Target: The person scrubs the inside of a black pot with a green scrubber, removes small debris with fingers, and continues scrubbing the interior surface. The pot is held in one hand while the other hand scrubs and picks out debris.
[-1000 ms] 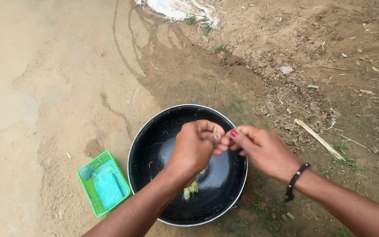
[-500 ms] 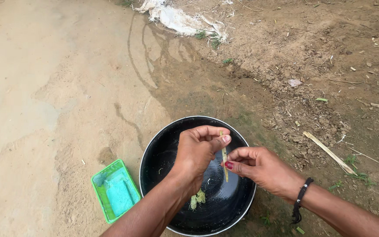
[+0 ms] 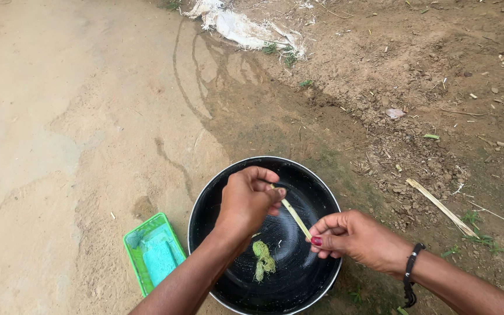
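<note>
Bare sandy ground point(image 3: 59, 116) outdoors, damp dark streaks beyond the hands, left hand point(image 3: 246, 201) and right hand point(image 3: 351, 236) each pinched a thin pale green strip point(image 3: 294, 216) above a round black metal basin point(image 3: 263, 233), green rectangular plastic tray point(image 3: 151, 252) left of them.

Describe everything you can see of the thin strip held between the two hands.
The strip is a thin, narrow, pale yellow-green sliver that looks like plant fibre or split stem. It is stretched straight on a slant above the black bowl, its upper end pinched in the left hand, its lower end pinched by the right hand. It touches nothing else. A frayed green clump lies below it in the bowl.
</note>
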